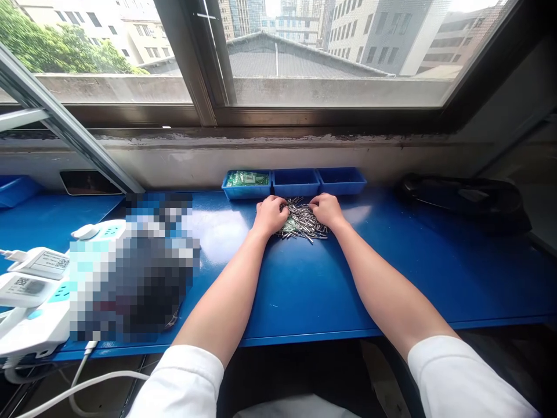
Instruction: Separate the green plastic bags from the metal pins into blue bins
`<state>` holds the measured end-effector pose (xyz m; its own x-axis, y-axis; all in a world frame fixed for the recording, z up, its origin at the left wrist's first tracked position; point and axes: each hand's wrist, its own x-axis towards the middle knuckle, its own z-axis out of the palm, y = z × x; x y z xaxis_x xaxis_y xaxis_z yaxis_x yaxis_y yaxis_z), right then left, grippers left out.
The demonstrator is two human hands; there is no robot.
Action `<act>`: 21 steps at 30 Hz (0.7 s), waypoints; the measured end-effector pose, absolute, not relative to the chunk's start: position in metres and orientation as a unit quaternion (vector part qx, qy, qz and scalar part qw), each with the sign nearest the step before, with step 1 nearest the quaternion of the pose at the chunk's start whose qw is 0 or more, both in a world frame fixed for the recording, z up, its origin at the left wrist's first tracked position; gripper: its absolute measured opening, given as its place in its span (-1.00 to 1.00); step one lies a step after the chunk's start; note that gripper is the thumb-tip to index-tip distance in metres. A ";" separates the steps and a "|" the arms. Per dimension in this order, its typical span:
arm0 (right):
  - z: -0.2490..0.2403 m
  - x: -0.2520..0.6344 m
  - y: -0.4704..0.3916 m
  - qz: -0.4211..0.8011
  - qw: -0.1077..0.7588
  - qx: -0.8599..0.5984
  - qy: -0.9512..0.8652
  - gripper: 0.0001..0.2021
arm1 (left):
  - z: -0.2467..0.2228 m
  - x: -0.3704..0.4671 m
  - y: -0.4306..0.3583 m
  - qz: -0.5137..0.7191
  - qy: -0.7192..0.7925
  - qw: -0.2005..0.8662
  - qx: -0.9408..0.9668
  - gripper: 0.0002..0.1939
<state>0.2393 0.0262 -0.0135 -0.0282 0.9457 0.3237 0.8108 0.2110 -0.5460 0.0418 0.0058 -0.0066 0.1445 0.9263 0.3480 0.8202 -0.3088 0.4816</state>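
Observation:
A heap of thin, shiny metal rods (304,219) lies on the blue tabletop (300,290), with some pale green pieces (289,224) among them. At the heap's left edge is my left hand (270,215), its fingers curled inward. My right hand (328,210) touches the right side, thumb and fingertips drawn together. Whatever either hand grips is too small or hidden to make out. Just behind the heap stand three blue bins in a row. The left bin (246,193) holds green items in clear wrapping; the middle bin (296,190) and right bin (342,187) show only their dark insides.
On the left are a white power strip (43,331) with plugs and cables, and a blurred-out dark object (143,278). A phone-like dark slab (90,182) leans by a metal frame (82,136). A black bag-like item (461,197) lies at the right, below the window.

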 end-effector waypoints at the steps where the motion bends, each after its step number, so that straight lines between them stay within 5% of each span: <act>1: -0.013 0.238 0.025 0.105 0.329 -0.609 -0.714 -0.81 | -0.007 0.042 0.005 0.311 0.579 0.082 0.749 -0.76; 5: -0.006 0.232 0.018 0.148 0.408 -0.527 -0.731 -0.82 | -0.004 0.045 0.002 0.353 0.548 0.061 0.756 -0.72; 11: 0.003 0.218 0.010 0.390 0.483 -0.406 -0.671 -0.76 | -0.002 0.047 0.000 0.399 0.425 0.112 0.805 -0.74; 21: 0.005 0.221 0.010 0.415 0.508 -0.423 -0.625 -0.56 | -0.005 0.046 0.002 0.415 0.457 0.104 0.780 -0.79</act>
